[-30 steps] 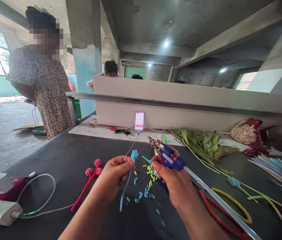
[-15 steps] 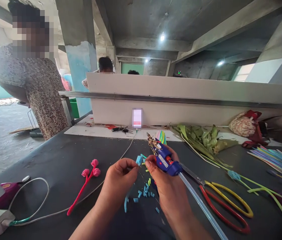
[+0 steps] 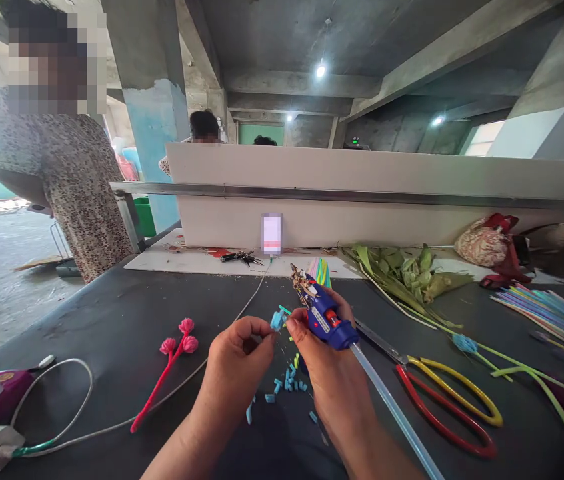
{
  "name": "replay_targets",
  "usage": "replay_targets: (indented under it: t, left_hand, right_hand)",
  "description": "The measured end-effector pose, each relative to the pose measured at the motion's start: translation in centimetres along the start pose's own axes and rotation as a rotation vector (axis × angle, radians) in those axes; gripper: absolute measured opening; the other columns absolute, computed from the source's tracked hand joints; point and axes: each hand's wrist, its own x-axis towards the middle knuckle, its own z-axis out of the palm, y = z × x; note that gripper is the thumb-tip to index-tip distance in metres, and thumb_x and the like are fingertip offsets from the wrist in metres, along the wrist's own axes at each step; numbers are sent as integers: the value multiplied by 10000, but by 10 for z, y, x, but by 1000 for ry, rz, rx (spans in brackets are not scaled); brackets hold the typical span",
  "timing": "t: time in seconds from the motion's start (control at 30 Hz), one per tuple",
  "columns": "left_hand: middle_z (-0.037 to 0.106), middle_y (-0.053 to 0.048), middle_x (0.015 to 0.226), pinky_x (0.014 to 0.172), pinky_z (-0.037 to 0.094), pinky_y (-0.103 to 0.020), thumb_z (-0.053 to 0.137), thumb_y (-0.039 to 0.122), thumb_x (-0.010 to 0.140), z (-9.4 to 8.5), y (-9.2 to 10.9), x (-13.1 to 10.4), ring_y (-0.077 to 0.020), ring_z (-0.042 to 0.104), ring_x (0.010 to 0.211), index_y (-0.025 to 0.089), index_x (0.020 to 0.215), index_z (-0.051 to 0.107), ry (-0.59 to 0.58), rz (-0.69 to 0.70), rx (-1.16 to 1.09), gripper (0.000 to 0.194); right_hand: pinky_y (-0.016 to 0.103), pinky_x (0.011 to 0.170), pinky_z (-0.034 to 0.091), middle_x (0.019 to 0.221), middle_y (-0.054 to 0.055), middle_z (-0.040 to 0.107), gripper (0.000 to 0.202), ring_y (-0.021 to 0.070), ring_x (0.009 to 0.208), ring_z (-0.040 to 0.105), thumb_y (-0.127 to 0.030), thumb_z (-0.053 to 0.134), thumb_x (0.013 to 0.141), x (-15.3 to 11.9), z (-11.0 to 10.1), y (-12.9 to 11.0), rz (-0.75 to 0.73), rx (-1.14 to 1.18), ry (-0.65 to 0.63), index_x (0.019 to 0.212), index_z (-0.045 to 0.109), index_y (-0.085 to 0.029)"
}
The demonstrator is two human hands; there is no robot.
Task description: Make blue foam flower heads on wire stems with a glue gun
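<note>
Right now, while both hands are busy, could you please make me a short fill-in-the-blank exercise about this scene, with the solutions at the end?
1. The right hand holds a glue gun whose body is dark ____ in colour.
2. The left hand pinches a light blue piece; to its left lies a pink stem bearing ____ round heads.
3. The scissors have one red handle, and the other one is ____.

Missing words: blue; three; yellow.
</note>
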Motion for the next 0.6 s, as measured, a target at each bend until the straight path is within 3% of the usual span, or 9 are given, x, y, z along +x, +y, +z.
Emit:
replay_targets:
  t: [0.33, 0.6]
  left_hand:
    - [538, 22, 558, 471, 346, -182, 581, 278, 734, 2, -6, -3, -89, 428, 502, 189, 698, 615, 67, 157, 113, 102]
    - [564, 14, 581, 475, 356, -183, 580, 268, 731, 2, -3, -3, -92, 446, 504, 187, 687, 623, 77, 180, 128, 101]
  right_hand:
    - [272, 631, 469, 715, -45, 597, 378, 148, 642, 584, -207, 636, 672, -6, 2, -11, 114, 26, 11, 1020, 490, -229]
    - [271, 606, 472, 708, -50, 587, 361, 150, 620, 582, -203, 636, 663, -5, 1, -12, 128, 38, -15, 986, 475, -232]
